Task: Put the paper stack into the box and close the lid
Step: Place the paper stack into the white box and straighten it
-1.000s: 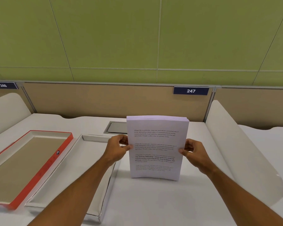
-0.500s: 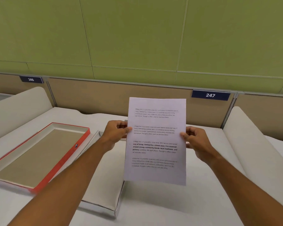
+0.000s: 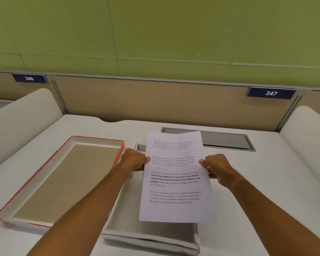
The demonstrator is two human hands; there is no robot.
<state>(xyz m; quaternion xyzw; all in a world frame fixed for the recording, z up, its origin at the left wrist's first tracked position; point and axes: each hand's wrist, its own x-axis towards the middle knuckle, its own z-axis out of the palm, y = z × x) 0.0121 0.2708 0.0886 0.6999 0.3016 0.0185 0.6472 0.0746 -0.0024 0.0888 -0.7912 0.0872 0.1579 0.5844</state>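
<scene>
I hold the white paper stack (image 3: 175, 180), printed with paragraphs of text, by its two long edges. My left hand (image 3: 134, 161) grips its left edge and my right hand (image 3: 217, 168) its right edge. The stack hangs tilted toward me, above the white open box (image 3: 151, 237), which lies on the desk and is mostly hidden beneath the paper and my left arm. To the left, the red-edged lid (image 3: 61, 180) lies upside down with its beige inside facing up.
A grey cable hatch (image 3: 224, 140) is set into the white desk behind the paper. White curved dividers (image 3: 307, 143) rise at both sides. A beige partition with number plates 246 and 247 (image 3: 271, 93) closes the back.
The stack was standing upright on the desk to the right of the box. Both hands lifted it and carried it left, and it now hovers over the box.
</scene>
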